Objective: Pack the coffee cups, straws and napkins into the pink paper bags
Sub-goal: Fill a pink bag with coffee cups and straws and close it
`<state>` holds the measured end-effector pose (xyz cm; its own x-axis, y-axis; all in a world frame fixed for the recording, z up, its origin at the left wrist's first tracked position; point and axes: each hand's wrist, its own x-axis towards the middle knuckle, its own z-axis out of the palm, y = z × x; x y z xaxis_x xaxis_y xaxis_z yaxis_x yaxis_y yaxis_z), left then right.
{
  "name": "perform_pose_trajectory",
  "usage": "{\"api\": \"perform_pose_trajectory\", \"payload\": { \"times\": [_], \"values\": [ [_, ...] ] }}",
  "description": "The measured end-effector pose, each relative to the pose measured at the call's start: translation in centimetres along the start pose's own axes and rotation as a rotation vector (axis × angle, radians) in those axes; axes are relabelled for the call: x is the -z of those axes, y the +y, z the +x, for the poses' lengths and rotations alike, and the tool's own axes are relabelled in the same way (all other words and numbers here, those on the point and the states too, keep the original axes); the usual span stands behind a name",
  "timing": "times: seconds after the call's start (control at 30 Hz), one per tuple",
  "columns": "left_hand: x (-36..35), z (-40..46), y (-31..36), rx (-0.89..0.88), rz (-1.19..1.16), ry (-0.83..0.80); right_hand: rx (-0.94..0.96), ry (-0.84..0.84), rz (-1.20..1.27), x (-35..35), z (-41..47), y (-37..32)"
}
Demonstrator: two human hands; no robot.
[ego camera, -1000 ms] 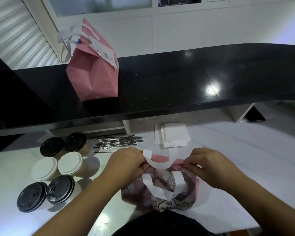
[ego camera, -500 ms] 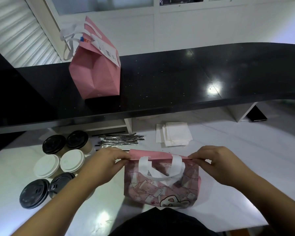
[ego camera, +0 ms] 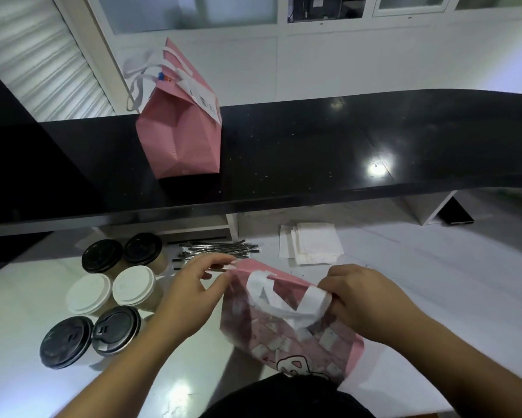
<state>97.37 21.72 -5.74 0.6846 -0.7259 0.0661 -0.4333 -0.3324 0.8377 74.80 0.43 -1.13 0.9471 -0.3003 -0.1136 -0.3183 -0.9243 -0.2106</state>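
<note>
A flat pink patterned paper bag (ego camera: 286, 324) with white handles lies tilted on the white table in front of me. My left hand (ego camera: 193, 294) pinches its top left corner. My right hand (ego camera: 371, 300) grips its top right edge by the handle. Several lidded coffee cups (ego camera: 102, 297), with black and white lids, stand at the left. A bundle of wrapped straws (ego camera: 217, 250) lies behind my left hand. White napkins (ego camera: 311, 242) are stacked beyond the bag.
A second pink paper bag (ego camera: 181, 125), folded shut with a receipt on it, stands on the raised black counter (ego camera: 344, 146) behind the table. A dark phone-like object (ego camera: 455, 212) lies under the counter at the right.
The bag was held level by both top corners; now it is tilted, its right side lower. My left hand has shifted up to the corner and my right hand down.
</note>
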Motion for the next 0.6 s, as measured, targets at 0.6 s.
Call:
{"api": "perform_pose_trajectory", "payload": {
  "times": [0.6],
  "values": [
    [1.7, 7.7, 12.6, -0.250, -0.163, 0.030, -0.324, 0.553, -0.044, 25.9, 9.6, -0.7]
  ]
}}
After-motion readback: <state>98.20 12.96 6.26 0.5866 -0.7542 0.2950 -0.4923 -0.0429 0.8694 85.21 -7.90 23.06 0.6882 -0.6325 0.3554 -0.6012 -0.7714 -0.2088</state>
